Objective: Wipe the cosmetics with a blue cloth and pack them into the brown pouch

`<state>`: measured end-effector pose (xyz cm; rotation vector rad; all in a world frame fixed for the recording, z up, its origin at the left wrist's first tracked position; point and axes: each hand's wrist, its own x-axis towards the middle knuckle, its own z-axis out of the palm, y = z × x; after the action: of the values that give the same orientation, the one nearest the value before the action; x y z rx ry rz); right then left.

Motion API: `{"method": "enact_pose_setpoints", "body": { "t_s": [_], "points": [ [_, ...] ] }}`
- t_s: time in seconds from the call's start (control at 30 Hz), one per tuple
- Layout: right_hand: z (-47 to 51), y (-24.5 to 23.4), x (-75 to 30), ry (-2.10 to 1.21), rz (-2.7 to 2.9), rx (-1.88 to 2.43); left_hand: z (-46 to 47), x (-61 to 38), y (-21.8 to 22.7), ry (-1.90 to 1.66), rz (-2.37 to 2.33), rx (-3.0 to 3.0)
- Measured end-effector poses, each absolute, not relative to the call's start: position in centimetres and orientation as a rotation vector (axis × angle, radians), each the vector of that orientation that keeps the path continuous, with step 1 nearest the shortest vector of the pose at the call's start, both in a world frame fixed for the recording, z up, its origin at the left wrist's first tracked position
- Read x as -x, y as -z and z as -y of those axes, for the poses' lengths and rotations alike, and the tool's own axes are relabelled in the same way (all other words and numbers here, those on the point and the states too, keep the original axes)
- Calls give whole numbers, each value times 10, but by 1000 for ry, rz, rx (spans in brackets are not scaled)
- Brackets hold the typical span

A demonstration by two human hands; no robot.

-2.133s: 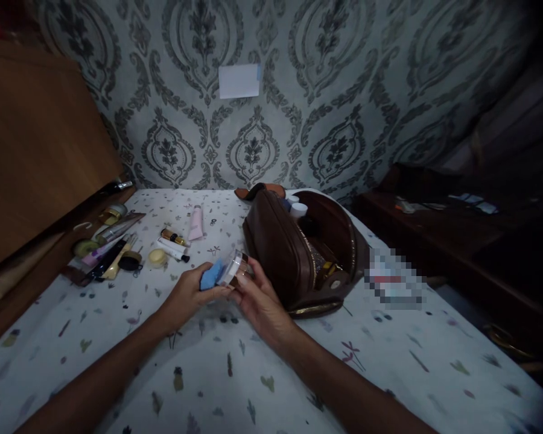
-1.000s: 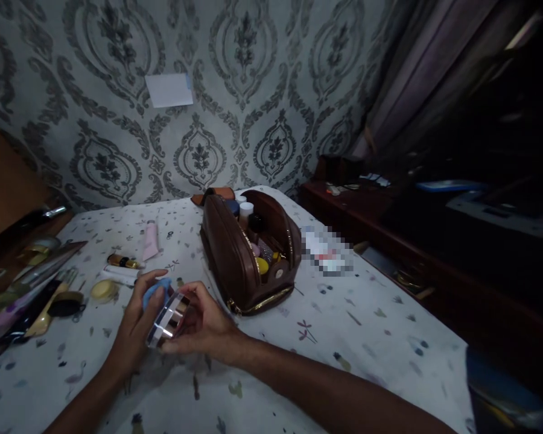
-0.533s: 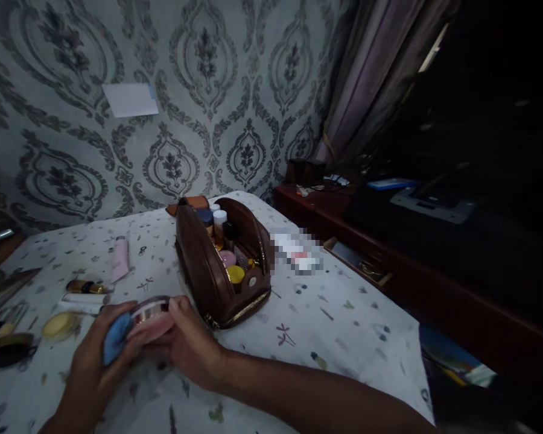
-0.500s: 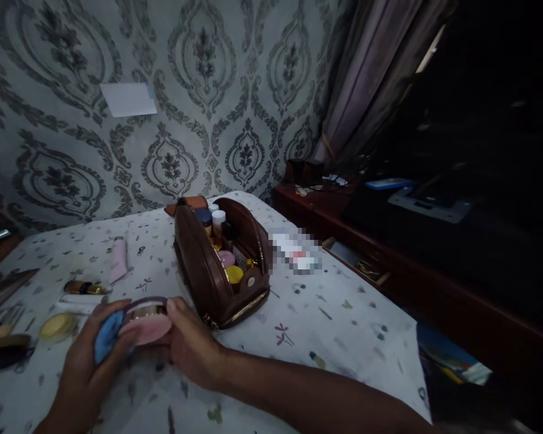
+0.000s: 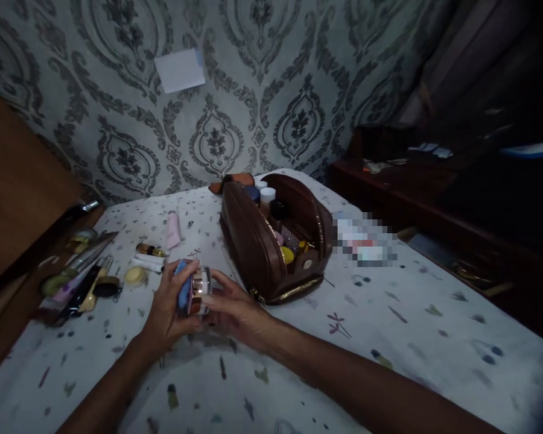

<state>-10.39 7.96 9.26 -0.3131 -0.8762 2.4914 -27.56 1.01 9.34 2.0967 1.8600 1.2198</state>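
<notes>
My left hand (image 5: 163,310) is closed around a blue cloth or sponge (image 5: 183,296) and one side of a round cosmetic jar (image 5: 201,289). The jar has a shiny pinkish-gold band and a clear rim, and is turned on its side. From the right, the fingers of my right hand (image 5: 239,310) grip the jar's clear end. Just beyond my right hand stands an unzipped brown makeup bag (image 5: 253,241). Inside it are a white-capped bottle (image 5: 268,198), a yellow round item (image 5: 288,254) and other cosmetics, partly hidden by its sides.
A pink tube (image 5: 173,230), a small brown bottle (image 5: 149,249), a white tube (image 5: 148,262) and a yellow pot (image 5: 136,276) lie left of the bag. Several cosmetics crowd the left edge near a black-lidded pot (image 5: 107,286). A blurred-out packet (image 5: 365,240) lies right of the bag.
The view has swung left, so the bag and wall appear further right. Both hands have turned the jar from lying fairly flat to standing on edge.
</notes>
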Motion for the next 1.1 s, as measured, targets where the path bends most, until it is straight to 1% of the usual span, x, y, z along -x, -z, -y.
{"method": "enact_pose_setpoints", "body": {
  "t_s": [0.17, 0.27, 0.37, 0.57, 0.67, 0.77, 0.87, 1.1],
  "points": [
    [-79, -89, 103, -2437, 1000, 345, -6, 277, -88, -1189, -1859, -2206],
    [-79, -87, 104, -2310, 1144, 386, -5, 275, -86, -1222, -1877, -2145],
    [-80, -85, 105, -2204, 1244, 388, -7, 271, -87, -1282, -1799, -2075],
    [-80, -84, 107, -2165, 1269, 422, -9, 268, -89, -1308, -1720, -2079],
    [-79, -85, 105, -2229, 1276, 429, -7, 272, -89, -1263, -1795, -2214],
    [-79, -85, 105, -2350, 1236, 335, -4, 277, -90, -1221, -1858, -2373],
    [-78, -86, 105, -2391, 1211, 270, -1, 280, -91, -1207, -1855, -2475],
    [-76, -87, 109, -2414, 1155, 300, -1, 286, -85, -1195, -1913, -2450]
  ]
}}
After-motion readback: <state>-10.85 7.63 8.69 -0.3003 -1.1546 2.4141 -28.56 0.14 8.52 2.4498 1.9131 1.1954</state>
